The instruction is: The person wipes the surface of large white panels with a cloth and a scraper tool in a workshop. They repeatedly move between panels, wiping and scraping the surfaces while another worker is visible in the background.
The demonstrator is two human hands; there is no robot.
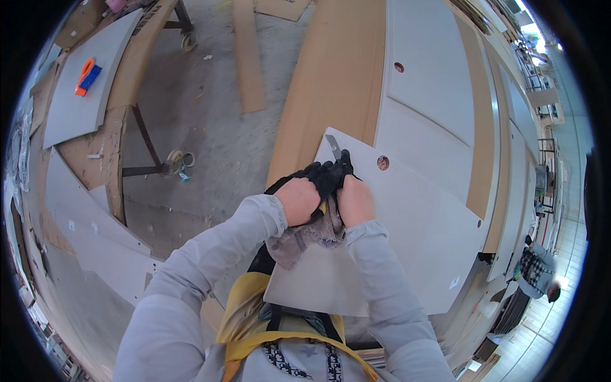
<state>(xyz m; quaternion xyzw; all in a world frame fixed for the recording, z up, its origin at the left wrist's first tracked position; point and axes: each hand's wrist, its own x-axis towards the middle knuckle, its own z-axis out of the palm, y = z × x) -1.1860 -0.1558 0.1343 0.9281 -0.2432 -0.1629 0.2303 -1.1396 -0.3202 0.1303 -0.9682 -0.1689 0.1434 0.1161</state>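
Both hands, in black partly fingerless gloves, meet over the near left corner of a light grey panel [410,229] that has a round hole near its edge. My right hand [352,191] is closed around a flat metal blade [333,146], which sticks out past the fingers; its handle is hidden. My left hand [305,193] lies against the right one, fingers stretched towards it, with a bit of something yellow under the palm. A stained cloth [305,241] hangs below the hands over the panel; which hand holds it is not plain.
More grey panels [429,62] and brown cardboard [334,62] lie ahead. At left, a wheeled bench [138,71] bears a panel with an orange and blue tool [88,77]. Cardboard strips [249,57] lie on the floor. A co-worker [537,267] stands far right.
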